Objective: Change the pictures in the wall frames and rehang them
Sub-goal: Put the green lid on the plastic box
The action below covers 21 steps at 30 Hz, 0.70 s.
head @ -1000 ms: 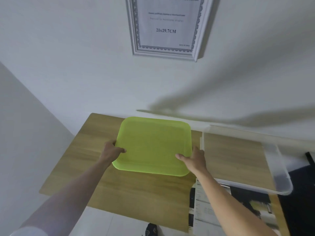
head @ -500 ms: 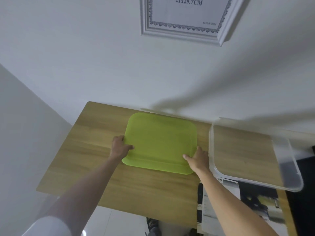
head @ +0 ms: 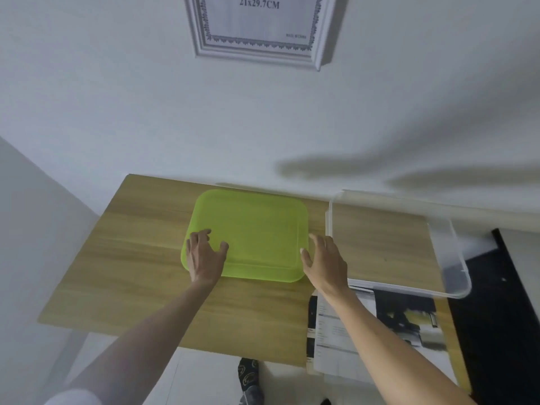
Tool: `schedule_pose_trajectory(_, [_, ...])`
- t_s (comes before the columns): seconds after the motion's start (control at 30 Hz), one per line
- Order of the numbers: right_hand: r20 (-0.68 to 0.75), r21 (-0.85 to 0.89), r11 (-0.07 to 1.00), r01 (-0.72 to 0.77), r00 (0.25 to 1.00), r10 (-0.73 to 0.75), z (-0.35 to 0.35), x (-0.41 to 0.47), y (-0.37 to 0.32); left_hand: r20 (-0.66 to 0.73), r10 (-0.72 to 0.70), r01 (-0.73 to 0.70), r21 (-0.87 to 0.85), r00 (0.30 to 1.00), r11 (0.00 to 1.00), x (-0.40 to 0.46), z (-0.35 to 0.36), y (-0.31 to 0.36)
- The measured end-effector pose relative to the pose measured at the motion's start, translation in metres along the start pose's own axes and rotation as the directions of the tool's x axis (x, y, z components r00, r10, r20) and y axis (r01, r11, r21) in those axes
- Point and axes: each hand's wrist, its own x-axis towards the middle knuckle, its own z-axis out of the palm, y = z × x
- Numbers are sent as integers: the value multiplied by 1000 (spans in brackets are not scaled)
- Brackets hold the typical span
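A wooden table (head: 131,273) stood against a white wall (head: 117,97); pale floor (head: 204,375) lay below its near edge.

A single wide-angle head camera looks forward and steeply down over a wooden table (head: 122,276) set against a white wall (head: 117,97). It sits close above the table's near edge, within arm's reach, the wall rising behind the table.

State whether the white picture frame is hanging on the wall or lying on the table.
Hanging on the wall. The white picture frame sits flat against the wall above the wooden table, well clear of its surface.
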Motion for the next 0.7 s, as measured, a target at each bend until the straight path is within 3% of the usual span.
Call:
schedule_pose_trajectory(0.17, [-154, -5, 989, 145, 977, -144, -34, -32, 57, 96, 116, -113, -35, 989, 993, -74, 40, 41])
schedule_pose_trajectory(0.37, [-151, -5, 996, 92, 984, -91, -66, -88, 158, 373, -66, 24, 118, 925, 993, -171, 91, 78])
schedule_pose_trajectory(0.53, [-4, -99, 985, -142, 990, 143, -80, -135, 230, 452, -199, 58, 307, 870, 950, -221, 123, 91])
schedule_pose_trajectory(0.7, [172, -229, 897, -379, 891, 420, -86, -163, 266, 393, -231, 68, 386, 890, 920, -245, 140, 99])
